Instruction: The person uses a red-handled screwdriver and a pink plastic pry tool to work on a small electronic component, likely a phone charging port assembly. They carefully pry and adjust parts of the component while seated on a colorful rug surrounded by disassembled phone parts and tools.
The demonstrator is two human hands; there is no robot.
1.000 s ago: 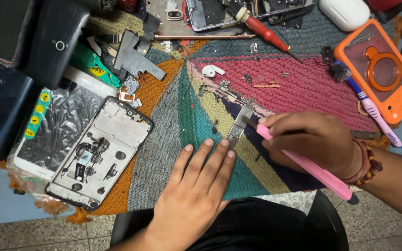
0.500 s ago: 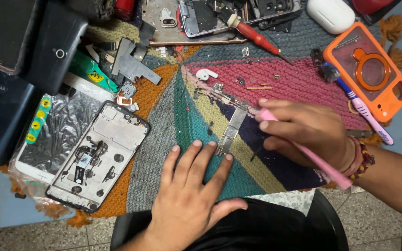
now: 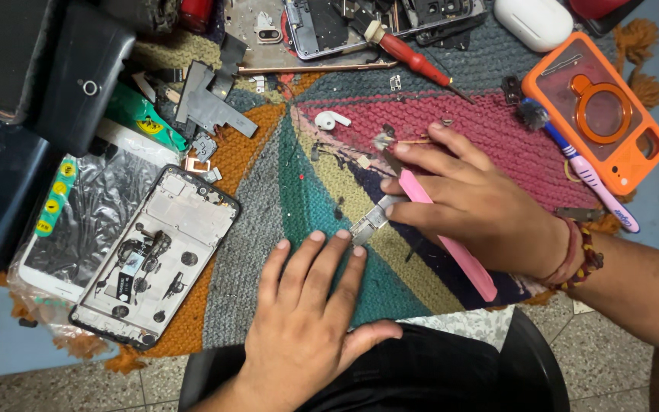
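Here, my left hand (image 3: 306, 320) lay flat and empty, pinning the mat (image 3: 299, 191); my right hand (image 3: 482, 206) gripped a pink tool (image 3: 459, 252), prying a metal part (image 3: 370, 221).

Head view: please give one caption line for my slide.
Right hand holds a pink tool at a small metal part; left hand rests flat on the knitted mat.
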